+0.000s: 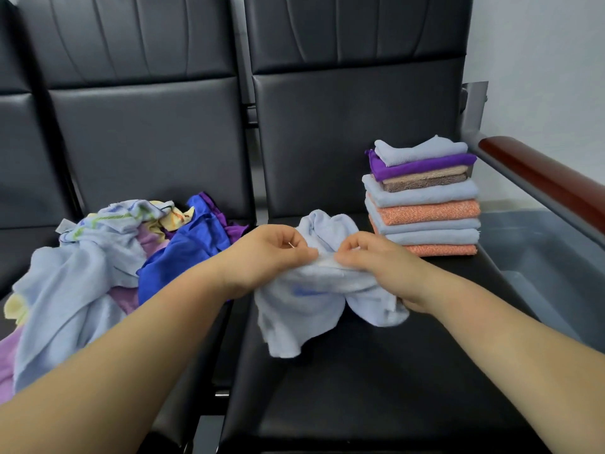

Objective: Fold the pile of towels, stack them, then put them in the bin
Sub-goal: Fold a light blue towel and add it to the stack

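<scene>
- Head view: both hands meet over a black padded seat (360, 388), their fingertips nearly touching.
- The left hand (271, 253) pinches the upper edge of a crumpled light blue towel (304, 309) between thumb and curled fingers.
- The right hand (370, 257) pinches the same edge just beside it, with more of the cloth gathered under its palm.
- The towel hangs from the two pinches. Its lower folds droop toward the seat, and part of it is bunched behind the hands.
- A stack of folded towels (425, 204) stands at the back right of the same seat, in light blue, purple, brown and orange layers.
- A pile of unfolded towels (98, 257) lies on the neighbouring seat to the left, with a royal blue towel (190, 250) at its right edge.
- A grey bin (537, 267) sits to the right of the seat, below a wooden armrest (540, 178).
</scene>
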{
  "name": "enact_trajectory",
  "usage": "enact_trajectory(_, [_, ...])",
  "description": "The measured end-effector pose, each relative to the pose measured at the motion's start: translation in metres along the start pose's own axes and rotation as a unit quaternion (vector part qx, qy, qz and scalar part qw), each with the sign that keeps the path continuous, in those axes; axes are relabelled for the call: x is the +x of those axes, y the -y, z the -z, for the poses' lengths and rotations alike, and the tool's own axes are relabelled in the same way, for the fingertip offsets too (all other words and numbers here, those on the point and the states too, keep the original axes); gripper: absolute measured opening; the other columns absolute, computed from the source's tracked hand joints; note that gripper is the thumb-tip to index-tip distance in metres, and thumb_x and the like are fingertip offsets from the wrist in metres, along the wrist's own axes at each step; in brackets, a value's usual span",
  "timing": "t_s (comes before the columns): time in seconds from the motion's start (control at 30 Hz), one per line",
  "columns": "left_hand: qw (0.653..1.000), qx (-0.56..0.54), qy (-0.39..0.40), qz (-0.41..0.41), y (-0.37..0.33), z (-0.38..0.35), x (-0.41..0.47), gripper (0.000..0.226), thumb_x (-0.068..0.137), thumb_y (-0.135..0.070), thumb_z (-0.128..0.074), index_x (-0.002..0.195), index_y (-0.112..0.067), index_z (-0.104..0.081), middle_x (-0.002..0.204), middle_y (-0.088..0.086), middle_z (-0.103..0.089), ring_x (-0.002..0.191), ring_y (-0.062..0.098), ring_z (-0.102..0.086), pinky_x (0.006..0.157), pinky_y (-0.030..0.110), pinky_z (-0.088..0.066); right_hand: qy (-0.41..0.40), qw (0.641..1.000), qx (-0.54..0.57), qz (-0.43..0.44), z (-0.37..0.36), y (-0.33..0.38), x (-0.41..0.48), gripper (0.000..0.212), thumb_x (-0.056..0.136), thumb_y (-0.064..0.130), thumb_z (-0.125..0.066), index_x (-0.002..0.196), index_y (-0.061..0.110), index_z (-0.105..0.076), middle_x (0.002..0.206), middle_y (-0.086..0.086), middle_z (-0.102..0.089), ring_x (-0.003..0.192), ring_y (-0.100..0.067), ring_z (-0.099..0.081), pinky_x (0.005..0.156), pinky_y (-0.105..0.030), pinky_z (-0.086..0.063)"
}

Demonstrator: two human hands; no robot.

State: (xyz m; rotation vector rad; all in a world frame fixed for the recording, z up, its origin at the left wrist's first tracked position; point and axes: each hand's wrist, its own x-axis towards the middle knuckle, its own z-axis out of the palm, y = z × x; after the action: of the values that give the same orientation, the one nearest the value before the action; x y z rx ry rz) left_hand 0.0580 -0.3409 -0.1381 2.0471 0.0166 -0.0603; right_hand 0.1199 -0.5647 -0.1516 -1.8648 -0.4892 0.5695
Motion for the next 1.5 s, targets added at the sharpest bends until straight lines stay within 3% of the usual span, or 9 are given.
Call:
enact_trajectory(0.2, [0.957,0.281,0.073,-0.002,0.001,0.026,-0.004,0.019,0.083,-0.033,-0.081,0.08,-0.02,-0.067,0.073,-0.007,-0.062,0.07,0.006,-0.055,0.069,0.031,-0.047,-0.093,0.962,-0.256,0.028,0.012,-0.007,0.004,0.016,0.081,0.024,-0.08,0.08,0.021,-0.064,0.081,-0.001,-0.066,0.075,-0.014,-0.06,0.066,-0.029,-0.046])
enact_trajectory(0.47, [0.99,0.055,-0.124,-0.033,0.0,0.017,0.004,0.015,0.095,-0.033,-0.058,0.088,-0.021,-0.058,0.072,-0.011,-0.057,0.069,0.007,-0.051,0.068,0.032,-0.044,-0.054,0.959,-0.269,0.065,0.01,0.012,-0.006,0.032,0.087,0.027,-0.075,0.073,0.017,-0.047,0.065,0.007,-0.047,0.06,-0.008,-0.045,0.057,-0.024,-0.037])
enact_trajectory(0.6, [0.985,0.153,-0.045,-0.061,-0.01,0.019,0.0,0.027,0.079,-0.046,-0.073,0.084,-0.021,-0.063,0.073,-0.008,-0.063,0.069,0.009,-0.058,0.064,0.03,-0.048,-0.032,0.926,-0.374,0.03,0.013,0.01,-0.003,0.026,0.09,0.032,-0.071,0.078,0.017,-0.053,0.076,0.0,-0.061,0.076,-0.023,-0.061,0.065,-0.036,-0.046])
enact_trajectory(0.77, [0.966,0.254,0.019,-0.049,0.001,0.017,0.003,0.025,0.087,-0.029,-0.078,0.075,-0.017,-0.06,0.064,-0.014,-0.052,0.062,0.003,-0.048,0.064,0.024,-0.041,-0.058,0.967,-0.241,0.056,0.022,0.015,-0.005,0.022,0.089,0.034,-0.077,0.077,0.022,-0.063,0.067,0.01,-0.058,0.066,-0.006,-0.055,0.061,-0.023,-0.042])
enact_trajectory(0.93, [0.997,-0.003,-0.067,-0.038,0.0,0.014,0.004,0.026,0.087,-0.036,-0.064,0.09,-0.011,-0.057,0.078,-0.004,-0.058,0.073,0.01,-0.053,0.066,0.032,-0.044,-0.016,0.994,-0.083,0.07,0.013,0.016,-0.007,0.02,0.085,0.025,-0.083,0.103,0.024,-0.074,0.092,0.005,-0.078,0.087,-0.015,-0.076,0.075,-0.034,-0.061])
enact_trajectory(1.03, [0.995,-0.056,-0.071,-0.043,-0.012,0.008,0.0,0.023,0.084,-0.032,-0.071,0.093,-0.014,-0.061,0.081,-0.003,-0.064,0.074,0.011,-0.06,0.064,0.031,-0.049,0.021,0.978,-0.204,0.048,0.011,0.014,-0.006,0.021,0.08,0.029,-0.084,0.093,0.026,-0.068,0.085,0.005,-0.074,0.08,-0.013,-0.072,0.072,-0.031,-0.058])
enact_trajectory(1.13, [0.984,0.174,-0.002,-0.031,-0.016,0.013,-0.003,0.036,0.07,-0.037,-0.084,0.093,-0.016,-0.066,0.086,0.0,-0.072,0.08,0.015,-0.069,0.073,0.038,-0.057,0.01,0.937,-0.346,0.053,0.012,0.013,-0.002,0.024,0.086,0.021,-0.074,0.073,0.022,-0.053,0.066,0.006,-0.056,0.064,-0.014,-0.051,0.063,-0.032,-0.042])
enact_trajectory(1.23, [0.95,0.31,0.04,0.013,-0.008,0.016,-0.001,0.03,0.077,-0.033,-0.084,0.088,-0.011,-0.067,0.087,0.008,-0.071,0.078,0.019,-0.066,0.081,0.046,-0.054,-0.023,0.958,-0.277,0.063,0.02,0.014,-0.002,0.02,0.089,0.027,-0.075,0.077,0.017,-0.062,0.072,-0.001,-0.06,0.069,-0.016,-0.054,0.067,-0.032,-0.043])
enact_trajectory(1.5, [0.997,-0.064,-0.047,-0.026,-0.01,0.021,0.001,0.037,0.092,-0.027,-0.065,0.119,-0.002,-0.063,0.117,0.022,-0.071,0.105,0.026,-0.069,0.093,0.05,-0.054,0.021,0.995,-0.003,0.096,0.018,0.011,0.001,0.036,0.081,0.02,-0.085,0.115,0.02,-0.074,0.107,-0.003,-0.079,0.105,-0.023,-0.075,0.094,-0.046,-0.06])
